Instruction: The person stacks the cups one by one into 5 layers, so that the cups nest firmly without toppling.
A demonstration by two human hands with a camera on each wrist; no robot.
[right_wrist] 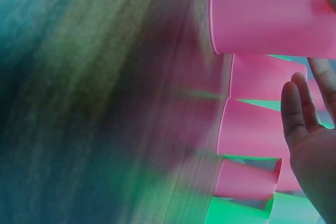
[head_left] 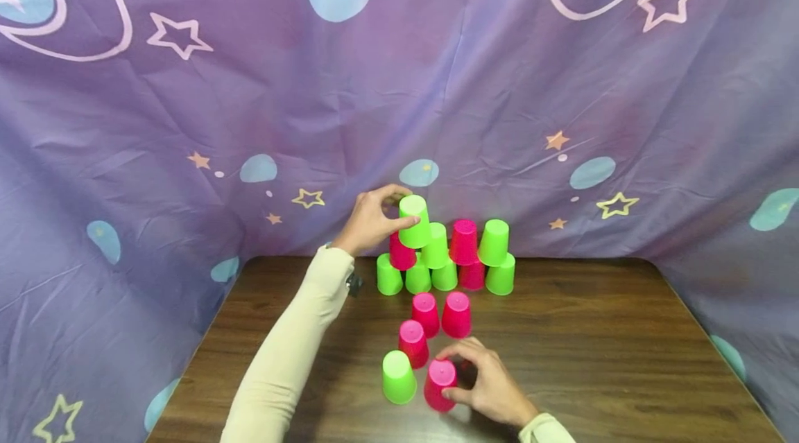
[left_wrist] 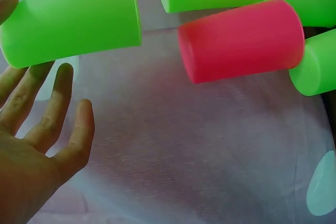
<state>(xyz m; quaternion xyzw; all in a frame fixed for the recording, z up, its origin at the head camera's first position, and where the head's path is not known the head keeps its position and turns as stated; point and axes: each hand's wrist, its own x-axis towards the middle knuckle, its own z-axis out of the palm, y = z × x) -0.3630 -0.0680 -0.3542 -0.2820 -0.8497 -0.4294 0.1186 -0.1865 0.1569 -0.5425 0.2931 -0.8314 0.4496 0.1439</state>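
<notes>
My left hand [head_left: 372, 220] pinches an upside-down green cup [head_left: 415, 224] between thumb and fingers, high at the stack's left end. In the left wrist view, this green cup [left_wrist: 73, 19] is apart from the pink cup [left_wrist: 241, 40] of the second row. That row of pink and green cups [head_left: 464, 242] rests on a bottom row of mostly green cups [head_left: 390, 275]. Near the front, my right hand [head_left: 493, 387] pinches an upside-down pink cup [head_left: 440, 387] by its upper part. In the right wrist view, the pink cup [right_wrist: 268, 14] has its rim close to the wood.
Left of the right hand's cup stands a green cup [head_left: 399, 377], with a pink cup [head_left: 412, 344] behind it. Two more pink cups [head_left: 457, 315] stand between these and the stack. A patterned purple cloth [head_left: 487, 82] hangs behind the brown wooden table [head_left: 580, 332].
</notes>
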